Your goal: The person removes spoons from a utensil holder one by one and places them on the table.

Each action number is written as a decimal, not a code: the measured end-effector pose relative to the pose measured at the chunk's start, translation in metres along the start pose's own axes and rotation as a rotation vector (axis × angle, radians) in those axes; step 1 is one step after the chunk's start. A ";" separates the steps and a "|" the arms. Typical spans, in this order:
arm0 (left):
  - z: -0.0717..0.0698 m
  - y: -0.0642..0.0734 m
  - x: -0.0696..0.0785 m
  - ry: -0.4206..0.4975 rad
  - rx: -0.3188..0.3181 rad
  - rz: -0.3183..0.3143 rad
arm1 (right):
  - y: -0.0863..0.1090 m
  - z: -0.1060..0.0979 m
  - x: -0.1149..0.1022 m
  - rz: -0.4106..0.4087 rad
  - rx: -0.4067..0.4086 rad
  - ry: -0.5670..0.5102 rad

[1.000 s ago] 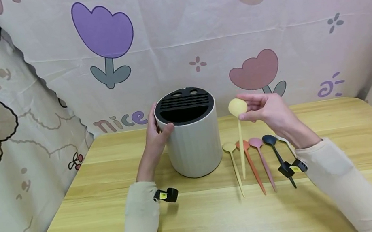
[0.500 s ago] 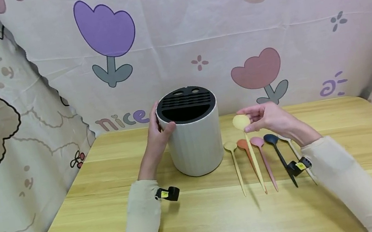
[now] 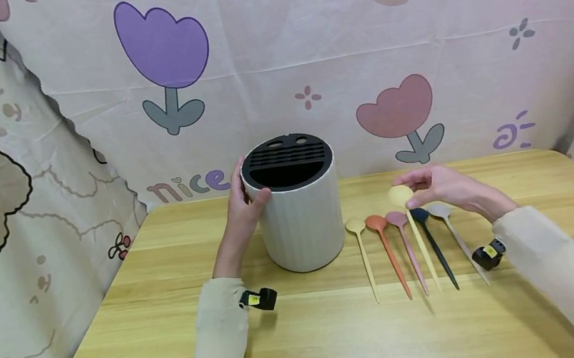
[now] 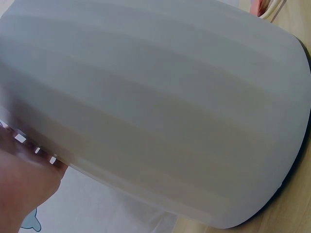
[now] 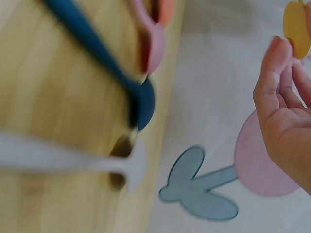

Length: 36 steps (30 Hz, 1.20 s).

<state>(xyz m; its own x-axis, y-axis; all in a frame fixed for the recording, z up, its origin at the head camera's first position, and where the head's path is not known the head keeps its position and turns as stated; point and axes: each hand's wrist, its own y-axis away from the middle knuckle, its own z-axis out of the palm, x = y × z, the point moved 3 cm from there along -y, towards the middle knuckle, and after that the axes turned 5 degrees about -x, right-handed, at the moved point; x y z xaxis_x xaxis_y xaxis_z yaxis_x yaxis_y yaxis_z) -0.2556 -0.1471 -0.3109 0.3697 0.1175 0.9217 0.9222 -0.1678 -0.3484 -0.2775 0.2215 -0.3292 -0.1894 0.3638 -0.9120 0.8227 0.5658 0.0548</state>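
My right hand (image 3: 454, 190) pinches a pale yellow spoon (image 3: 401, 196) by its bowl, the handle slanting down toward the front. In the head view this spoon overlaps the row between the pink spoon (image 3: 397, 219) and the dark blue spoon (image 3: 440, 258). The right wrist view shows thumb and fingertips at the yellow bowl (image 5: 296, 29). My left hand (image 3: 242, 215) grips the upper left side of a white ribbed utensil holder (image 3: 303, 227), thumb near its front rim and fingers partly hidden behind. A black slotted lid (image 3: 288, 154) tops the holder, which stands upright.
On the wooden table (image 3: 316, 351), right of the holder, lie another yellow spoon (image 3: 355, 226), an orange spoon (image 3: 377, 223) and a light grey spoon (image 3: 440, 211), bowls toward the back. A printed cloth (image 3: 262, 31) hangs behind the table.
My right hand has lowered and moved right with the yellow spoon, from beside the holder to over the middle of the row. The left hand keeps its grip on the holder.
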 end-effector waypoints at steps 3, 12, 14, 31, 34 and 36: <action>0.000 0.000 -0.001 0.001 -0.003 0.007 | 0.006 -0.006 0.007 0.004 -0.001 0.020; -0.003 0.001 -0.002 0.009 0.004 0.006 | 0.020 -0.029 0.025 0.055 0.012 0.152; -0.003 0.001 -0.002 0.009 0.005 0.008 | 0.024 -0.034 0.030 0.074 0.012 0.175; -0.001 0.000 -0.002 0.008 -0.016 0.022 | 0.049 -0.071 0.073 0.215 -0.033 0.307; -0.001 0.000 -0.002 0.004 -0.017 0.029 | 0.049 -0.074 0.077 0.236 -0.047 0.341; -0.001 0.000 -0.002 0.002 -0.017 0.035 | 0.050 -0.076 0.079 0.245 -0.043 0.366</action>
<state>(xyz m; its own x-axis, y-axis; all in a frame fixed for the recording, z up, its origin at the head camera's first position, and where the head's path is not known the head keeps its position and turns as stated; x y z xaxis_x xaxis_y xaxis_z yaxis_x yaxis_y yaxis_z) -0.2570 -0.1482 -0.3129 0.4016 0.1097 0.9092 0.9066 -0.1882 -0.3778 -0.2923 0.3343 -0.3681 -0.1757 0.7247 -0.6663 0.8456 0.4577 0.2749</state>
